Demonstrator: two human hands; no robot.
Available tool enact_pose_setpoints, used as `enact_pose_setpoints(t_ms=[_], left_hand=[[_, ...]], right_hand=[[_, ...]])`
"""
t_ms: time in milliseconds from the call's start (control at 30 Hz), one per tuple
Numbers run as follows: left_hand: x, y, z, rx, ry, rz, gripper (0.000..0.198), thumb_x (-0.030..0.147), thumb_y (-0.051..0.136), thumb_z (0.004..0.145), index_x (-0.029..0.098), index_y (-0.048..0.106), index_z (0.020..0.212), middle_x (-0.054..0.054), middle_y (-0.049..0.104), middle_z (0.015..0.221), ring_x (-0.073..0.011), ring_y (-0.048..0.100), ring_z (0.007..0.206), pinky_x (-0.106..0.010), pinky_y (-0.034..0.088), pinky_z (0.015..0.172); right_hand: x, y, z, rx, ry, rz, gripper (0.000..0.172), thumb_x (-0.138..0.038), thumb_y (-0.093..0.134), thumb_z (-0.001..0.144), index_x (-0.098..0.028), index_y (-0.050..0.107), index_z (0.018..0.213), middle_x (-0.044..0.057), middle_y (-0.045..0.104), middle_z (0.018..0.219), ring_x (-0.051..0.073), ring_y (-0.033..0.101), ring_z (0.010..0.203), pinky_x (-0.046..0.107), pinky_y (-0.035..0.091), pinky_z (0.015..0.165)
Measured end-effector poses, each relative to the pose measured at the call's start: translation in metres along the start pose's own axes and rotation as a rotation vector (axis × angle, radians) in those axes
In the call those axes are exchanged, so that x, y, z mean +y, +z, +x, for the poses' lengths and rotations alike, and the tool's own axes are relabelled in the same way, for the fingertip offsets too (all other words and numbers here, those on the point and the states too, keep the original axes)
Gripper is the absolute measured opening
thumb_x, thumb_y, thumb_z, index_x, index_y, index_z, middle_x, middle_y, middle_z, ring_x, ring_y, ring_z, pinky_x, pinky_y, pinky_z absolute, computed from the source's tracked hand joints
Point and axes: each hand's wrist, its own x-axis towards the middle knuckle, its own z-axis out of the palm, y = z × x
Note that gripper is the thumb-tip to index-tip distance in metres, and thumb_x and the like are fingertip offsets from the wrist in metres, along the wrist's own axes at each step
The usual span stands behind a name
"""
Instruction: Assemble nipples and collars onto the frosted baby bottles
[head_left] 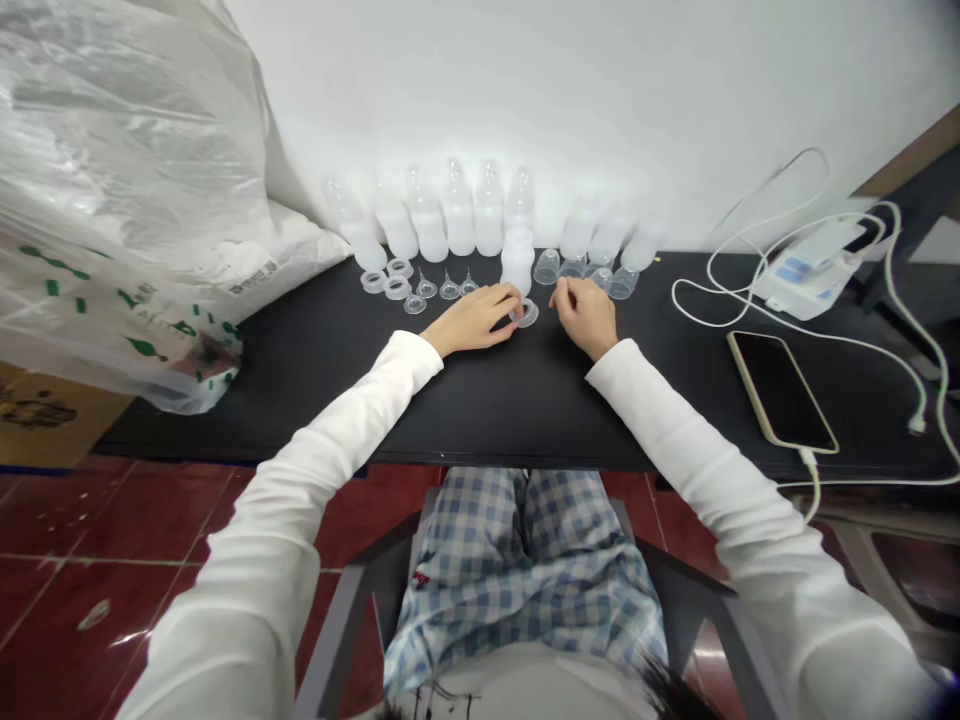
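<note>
My left hand [484, 318] pinches the edge of a translucent bottle collar ring [529, 314] low over the black table. Close by on the right, my right hand [589, 315] is curled closed; what its fingers hold, if anything, is hidden. An uncapped white baby bottle [517, 262] stands just behind the ring. Left of it lie several clear bottle nipples [449, 288] and loose collar rings [397, 288]. Clear dome caps [547, 267] stand behind my right hand, partly covered by it.
Several capped baby bottles [459, 215] line the wall, with more white bottles [609, 232] to the right. Large plastic bags [150, 150] crowd the left side. A phone [782, 390], white cables and a white power strip [810, 270] occupy the right of the black table [495, 410].
</note>
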Motion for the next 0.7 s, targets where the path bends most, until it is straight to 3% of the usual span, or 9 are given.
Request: enact_pose_setpoints(t_ms=[133, 267, 400, 533, 633, 700], left_hand=[[0.0, -0.003, -0.001, 0.024, -0.035, 0.058, 0.023, 0.018, 0.047, 0.095, 0.015, 0.064, 0.112, -0.015, 0.064, 0.118, -0.026, 0.065, 0.101, -0.041, 0.052, 0.09], [0.0, -0.004, -0.001, 0.142, -0.379, 0.182, 0.024, 0.009, 0.044, 0.09, 0.013, 0.064, 0.102, -0.018, 0.065, 0.111, -0.035, 0.062, 0.109, -0.053, 0.047, 0.097], [-0.002, 0.002, -0.002, 0.33, -0.619, 0.165, 0.032, 0.018, 0.05, 0.09, 0.011, 0.058, 0.121, -0.024, 0.057, 0.136, -0.0427, 0.047, 0.138, -0.065, 0.03, 0.117], [-0.01, 0.01, -0.006, 0.286, -0.614, 0.143, 0.033, 0.025, 0.054, 0.09, 0.01, 0.059, 0.119, -0.026, 0.051, 0.149, -0.0431, 0.035, 0.15, -0.068, 0.017, 0.125], [-0.015, 0.015, -0.008, 0.269, -0.575, 0.146, 0.028, 0.019, 0.047, 0.092, 0.012, 0.063, 0.114, -0.024, 0.057, 0.143, -0.0396, 0.036, 0.151, -0.068, 0.017, 0.126], [-0.019, 0.017, -0.009, 0.277, -0.551, 0.135, 0.029, 0.017, 0.044, 0.092, 0.014, 0.064, 0.113, -0.021, 0.064, 0.133, -0.0378, 0.039, 0.149, -0.067, 0.018, 0.126]], right_hand=[[0.0, 0.001, 0.0, -0.026, -0.001, -0.008, 0.045, -0.035, 0.033, 0.105, -0.021, 0.056, 0.069, 0.007, 0.069, 0.082, 0.023, 0.062, 0.089, 0.033, 0.035, 0.07], [0.0, 0.001, -0.001, -0.033, -0.011, 0.014, 0.046, -0.037, 0.033, 0.105, -0.02, 0.057, 0.069, 0.008, 0.069, 0.082, 0.023, 0.062, 0.087, 0.033, 0.034, 0.069], [-0.001, 0.002, -0.002, -0.064, -0.013, 0.037, 0.045, -0.036, 0.034, 0.104, -0.02, 0.057, 0.07, 0.008, 0.068, 0.082, 0.023, 0.062, 0.087, 0.033, 0.035, 0.069], [0.0, 0.005, -0.002, -0.108, -0.036, 0.055, 0.039, -0.035, 0.038, 0.103, -0.021, 0.057, 0.072, 0.006, 0.063, 0.075, 0.023, 0.06, 0.083, 0.033, 0.035, 0.068], [0.003, 0.008, -0.003, -0.099, -0.134, 0.117, 0.028, -0.037, 0.044, 0.102, -0.021, 0.059, 0.084, 0.004, 0.058, 0.074, 0.022, 0.057, 0.079, 0.033, 0.041, 0.07], [0.005, 0.011, -0.002, -0.088, -0.267, 0.169, 0.022, -0.039, 0.048, 0.101, -0.021, 0.061, 0.101, 0.005, 0.059, 0.084, 0.022, 0.057, 0.085, 0.036, 0.047, 0.081]])
